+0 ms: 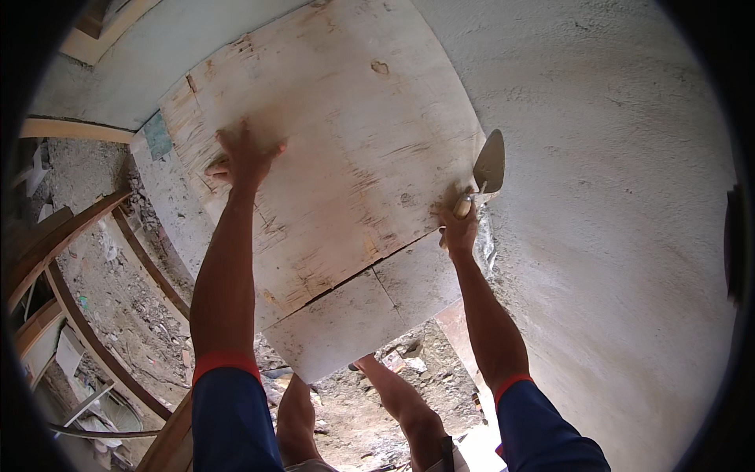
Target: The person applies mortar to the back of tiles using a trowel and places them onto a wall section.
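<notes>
A large, worn pale plywood board (330, 149) fills the middle of the view, with chipped and stained wood along its surface. My left hand (245, 161) lies against its left part, fingers spread. At the board's lower right corner, my right hand (460, 224) is closed around the wooden handle of a pointed trowel (491, 164), whose blade points up beside the wall. That hand also appears to touch the board's edge. Below the plywood is a second pale panel (338, 330), partly covered by it.
A rough plastered wall (605, 220) rises close on the right. Curved-looking wooden beams (102, 346) stand at the left, with scraps around them. Rubble (358, 413) covers the ground around my legs. A wooden frame (102, 35) shows at the upper left.
</notes>
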A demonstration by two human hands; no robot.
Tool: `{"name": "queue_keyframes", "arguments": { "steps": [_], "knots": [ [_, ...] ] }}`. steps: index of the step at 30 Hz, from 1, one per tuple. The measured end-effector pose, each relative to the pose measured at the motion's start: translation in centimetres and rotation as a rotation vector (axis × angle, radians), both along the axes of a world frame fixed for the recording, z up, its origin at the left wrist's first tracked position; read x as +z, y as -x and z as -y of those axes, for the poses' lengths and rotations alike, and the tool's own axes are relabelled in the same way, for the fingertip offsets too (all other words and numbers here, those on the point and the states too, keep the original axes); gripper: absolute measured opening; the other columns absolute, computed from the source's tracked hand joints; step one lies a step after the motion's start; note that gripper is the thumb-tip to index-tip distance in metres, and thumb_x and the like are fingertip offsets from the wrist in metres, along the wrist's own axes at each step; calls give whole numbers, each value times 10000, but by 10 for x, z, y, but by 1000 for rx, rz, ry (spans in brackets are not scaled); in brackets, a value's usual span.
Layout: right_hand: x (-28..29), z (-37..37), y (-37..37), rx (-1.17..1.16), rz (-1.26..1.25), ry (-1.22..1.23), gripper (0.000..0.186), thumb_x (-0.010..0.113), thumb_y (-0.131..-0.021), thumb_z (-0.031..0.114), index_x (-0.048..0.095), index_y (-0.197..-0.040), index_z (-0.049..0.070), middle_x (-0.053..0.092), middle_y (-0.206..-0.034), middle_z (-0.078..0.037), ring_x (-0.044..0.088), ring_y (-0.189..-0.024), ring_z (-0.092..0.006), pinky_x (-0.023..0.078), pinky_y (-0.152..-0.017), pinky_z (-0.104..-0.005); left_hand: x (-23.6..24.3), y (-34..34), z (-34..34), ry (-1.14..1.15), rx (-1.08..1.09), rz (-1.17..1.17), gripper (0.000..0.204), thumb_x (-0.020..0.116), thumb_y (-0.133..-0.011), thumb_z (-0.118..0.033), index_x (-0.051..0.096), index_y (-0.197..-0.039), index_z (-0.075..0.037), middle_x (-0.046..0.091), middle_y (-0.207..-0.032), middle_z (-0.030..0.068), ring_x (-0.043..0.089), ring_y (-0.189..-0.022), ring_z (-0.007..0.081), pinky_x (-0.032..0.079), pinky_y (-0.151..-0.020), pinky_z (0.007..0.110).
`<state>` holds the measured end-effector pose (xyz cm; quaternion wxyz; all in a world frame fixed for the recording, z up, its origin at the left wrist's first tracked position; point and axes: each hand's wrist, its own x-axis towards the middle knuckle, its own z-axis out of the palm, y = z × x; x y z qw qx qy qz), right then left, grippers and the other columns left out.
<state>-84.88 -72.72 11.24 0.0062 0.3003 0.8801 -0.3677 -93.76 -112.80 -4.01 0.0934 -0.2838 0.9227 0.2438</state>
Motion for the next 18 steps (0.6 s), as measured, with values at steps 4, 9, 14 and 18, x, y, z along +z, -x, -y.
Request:
{"name": "queue_keyframes", "arguments": {
  "steps": [4,9,14,18],
  "knots": [
    [53,29,-75,-208,38,210,635,665,-746,35,408,-1325,85,536,-1092,-110,597,-749,-155,525,-520,-277,9,-31,47,-99,-193,-161,966,687,-678,-641,280,-1463,-251,89,-1529,210,249,-1327,483,188,-1028,650],
    [146,-31,-248,-22,337,97,701,676,-755,31,388,-1391,89,595,-918,-88,554,-560,-116,470,-470,-259,80,-134,1,-92,154,-369,755,667,-794,-466,375,-1416,-153,271,-1446,265,295,-1318,421,267,-1042,557],
    [273,-91,-427,48,755,-31,570,764,-647,198,566,-1166,67,657,-853,-148,652,-616,-232,516,-536,-368,179,-324,-85,-297,136,-53,656,618,-839,-309,361,-1400,-85,428,-1349,222,404,-1259,387,346,-1001,503],
    [337,-126,-513,-9,927,42,482,770,-677,197,569,-1084,36,657,-795,-147,653,-588,-227,524,-497,-362,300,-450,-116,-805,287,248,595,641,-810,-128,404,-1335,20,622,-1076,202,617,-929,268,494,-800,366]
  ]
}}
